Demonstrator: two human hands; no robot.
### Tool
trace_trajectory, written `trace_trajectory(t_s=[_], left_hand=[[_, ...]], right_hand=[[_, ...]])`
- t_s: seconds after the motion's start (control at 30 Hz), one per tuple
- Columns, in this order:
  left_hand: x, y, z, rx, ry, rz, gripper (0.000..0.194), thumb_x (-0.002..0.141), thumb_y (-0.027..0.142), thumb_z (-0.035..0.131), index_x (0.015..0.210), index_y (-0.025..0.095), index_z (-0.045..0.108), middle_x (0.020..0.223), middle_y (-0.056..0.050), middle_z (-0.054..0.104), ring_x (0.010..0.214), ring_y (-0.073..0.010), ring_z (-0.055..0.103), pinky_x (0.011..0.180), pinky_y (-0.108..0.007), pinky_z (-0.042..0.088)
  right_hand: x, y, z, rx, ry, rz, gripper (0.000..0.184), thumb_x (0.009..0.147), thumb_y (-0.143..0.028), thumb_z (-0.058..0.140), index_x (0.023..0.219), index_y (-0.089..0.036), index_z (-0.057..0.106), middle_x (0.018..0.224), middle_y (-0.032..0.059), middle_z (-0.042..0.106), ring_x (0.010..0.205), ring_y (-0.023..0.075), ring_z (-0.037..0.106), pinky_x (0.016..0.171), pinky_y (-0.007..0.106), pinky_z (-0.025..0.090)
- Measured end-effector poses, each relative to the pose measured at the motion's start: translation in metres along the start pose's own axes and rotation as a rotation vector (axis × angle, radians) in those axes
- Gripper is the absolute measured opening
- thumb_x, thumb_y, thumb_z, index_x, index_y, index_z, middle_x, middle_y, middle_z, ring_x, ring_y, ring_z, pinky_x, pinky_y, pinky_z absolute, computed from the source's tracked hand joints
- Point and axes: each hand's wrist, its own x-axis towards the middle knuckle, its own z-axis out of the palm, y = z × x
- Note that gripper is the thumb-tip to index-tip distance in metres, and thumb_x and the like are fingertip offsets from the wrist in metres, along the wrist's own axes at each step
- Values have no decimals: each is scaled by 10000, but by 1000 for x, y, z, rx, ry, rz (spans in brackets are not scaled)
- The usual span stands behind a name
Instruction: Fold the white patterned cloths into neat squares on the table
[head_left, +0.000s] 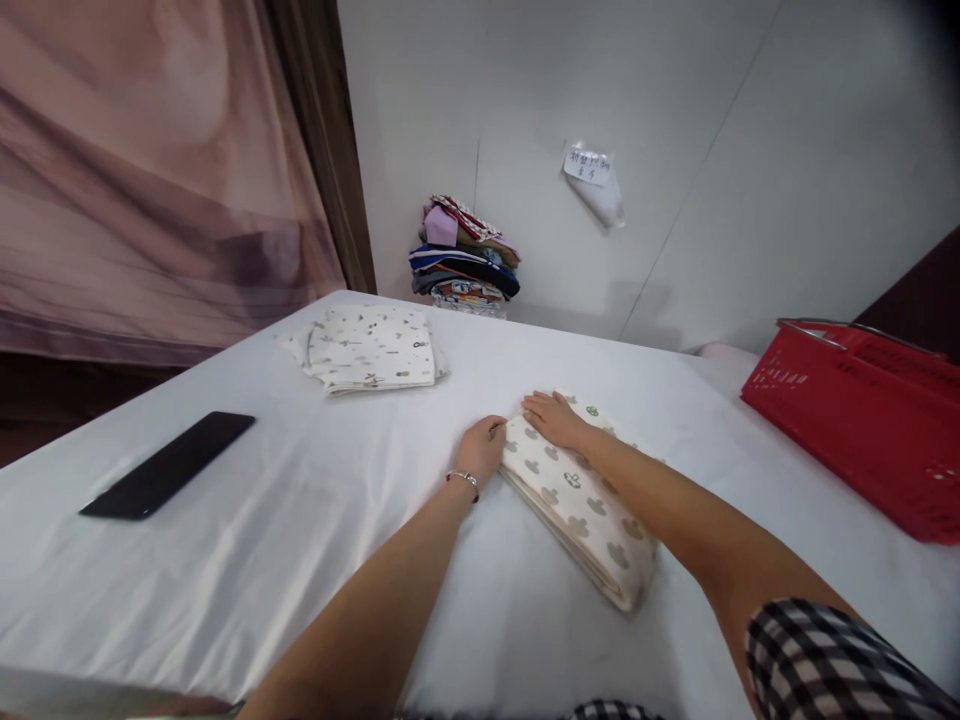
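A folded cream cloth with a grey-brown cactus print (581, 505) lies on the white table (300, 520) in front of me. My right hand (553, 417) rests flat on its far end, fingers stretched out. My left hand (481, 450), with a bracelet on the wrist, is closed on the cloth's left far corner, fingers pinched at the edge.
Another folded white printed cloth (371, 348) lies at the far left of the table. A black phone (169, 465) lies to the left. A red plastic basket (862, 415) stands at the right. A pile of folded coloured fabrics (465, 258) sits against the wall.
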Motion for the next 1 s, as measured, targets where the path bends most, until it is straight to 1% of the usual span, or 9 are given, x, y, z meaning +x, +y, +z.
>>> trace_trajectory(t_s=[0.13, 0.37, 0.5, 0.57, 0.7, 0.77, 0.83, 0.93, 1.0], left_hand=[[-1, 0, 0, 51, -9, 7, 243, 831, 259, 444, 966, 214, 641, 937, -20, 681, 863, -161, 608, 812, -272, 459], [-2, -2, 3, 45, -18, 9, 337, 820, 383, 510, 1099, 213, 592, 1113, -44, 633, 1001, -180, 578, 893, -293, 438], [-2, -1, 3, 82, 2, 32, 338, 795, 338, 537, 1092, 189, 597, 1100, -57, 629, 1005, -189, 566, 924, -317, 421], [-2, -2, 4, 65, 4, 45, 332, 790, 315, 540, 1094, 194, 596, 1087, -52, 630, 993, -182, 568, 913, -313, 428], [0, -4, 5, -9, 4, 56, 334, 787, 289, 538, 1107, 209, 589, 1080, -41, 631, 984, -168, 573, 881, -289, 442], [0, -6, 5, -46, 0, 53, 326, 792, 300, 533, 1104, 221, 589, 1075, -31, 635, 975, -163, 578, 860, -278, 449], [1, -6, 5, -46, -13, 37, 293, 800, 319, 521, 1067, 230, 605, 1044, -20, 648, 931, -160, 592, 828, -275, 458], [0, -4, 4, 23, -29, 2, 243, 813, 325, 499, 989, 226, 634, 982, -20, 663, 868, -164, 599, 805, -284, 460], [0, -3, 4, 72, -22, 4, 235, 822, 310, 484, 973, 219, 640, 976, -28, 661, 885, -168, 592, 832, -290, 450]], right_hand=[[-6, -5, 0, 5, 59, -16, 441, 927, -364, 288, 1303, -188, 436, 1412, 95, 366, 1337, 240, 226, 1057, 501, 155], [-4, -5, -5, 30, 29, -129, 360, 906, -311, 366, 1222, -216, 509, 1269, 87, 529, 1276, 219, 343, 1057, 491, 142], [1, 0, -13, -12, 27, -214, 357, 887, -332, 418, 1191, -191, 542, 1234, 119, 533, 1210, 227, 404, 1049, 467, 154], [1, 0, -17, -9, 33, -243, 337, 877, -339, 440, 1152, -191, 567, 1159, 113, 568, 1133, 223, 459, 1036, 463, 166], [0, -3, -25, 7, 32, -288, 258, 865, -345, 454, 976, -189, 626, 982, 82, 613, 993, 206, 510, 969, 410, 249], [0, -4, -30, 22, 14, -296, 249, 867, -349, 443, 899, -182, 625, 931, 75, 616, 954, 199, 515, 927, 376, 281], [2, -5, -32, 35, -9, -278, 250, 871, -351, 431, 851, -179, 612, 896, 66, 618, 934, 194, 517, 930, 373, 271], [6, -7, -29, 47, -41, -237, 265, 882, -360, 411, 841, -179, 601, 899, 62, 624, 942, 198, 522, 966, 398, 234], [8, -9, -24, 49, -64, -209, 281, 892, -366, 390, 867, -184, 603, 932, 65, 629, 960, 204, 526, 976, 414, 225]])
